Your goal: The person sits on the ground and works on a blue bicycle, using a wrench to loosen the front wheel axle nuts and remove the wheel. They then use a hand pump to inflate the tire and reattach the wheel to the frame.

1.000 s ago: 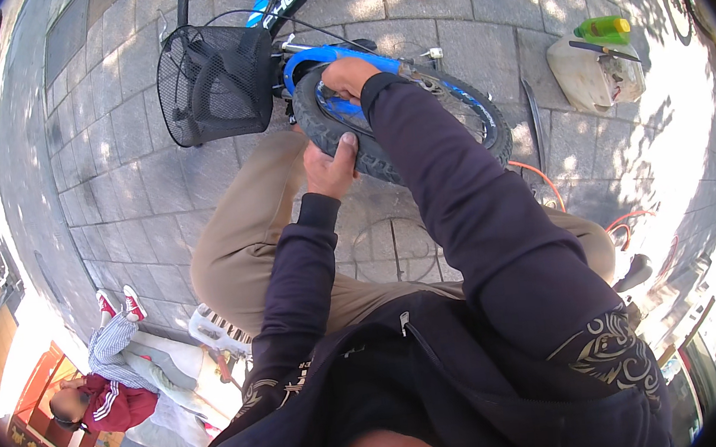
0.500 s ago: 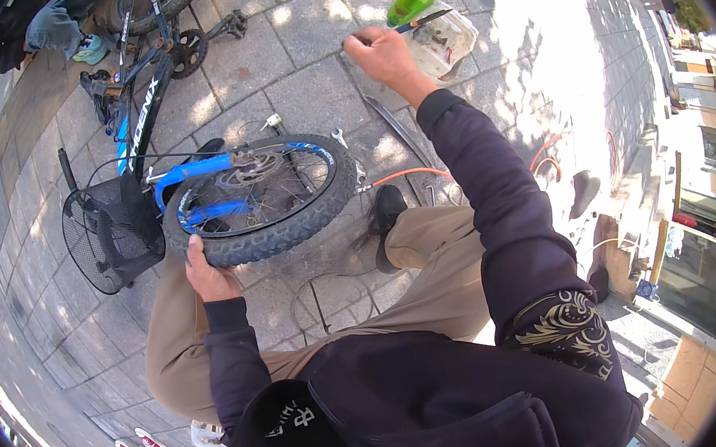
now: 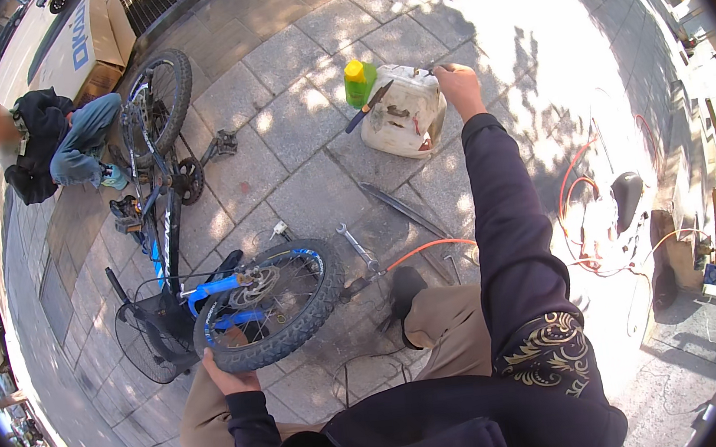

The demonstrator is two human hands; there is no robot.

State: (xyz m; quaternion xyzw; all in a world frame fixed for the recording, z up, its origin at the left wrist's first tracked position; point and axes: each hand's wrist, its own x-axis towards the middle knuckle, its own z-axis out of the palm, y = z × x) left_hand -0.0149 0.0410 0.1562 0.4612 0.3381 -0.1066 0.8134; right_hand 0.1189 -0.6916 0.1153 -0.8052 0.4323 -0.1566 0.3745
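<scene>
My left hand is closed around the near side of the knobbly black tyre on a bicycle's front wheel. That wheel sits tilted in a blue fork, its brake disc showing. Out to the far right, my right hand is closed, its fingertips at the upper right rim of a cut-open white plastic container. A small dark bit shows at those fingertips, too small to name. A knife with a dark blade and blue handle lies across the container's left edge. Beside it stands a green bottle with a yellow cap.
The bicycle frame lies on the paving, with its rear wheel and black basket. A spanner, a dark flat bar and an orange hose lie nearby. A person sits at the far left near a cardboard box.
My right hand has moved from the container's left side to its right rim. My left hand stays on the tyre. The view has shifted, showing more of the seated person and the box.
</scene>
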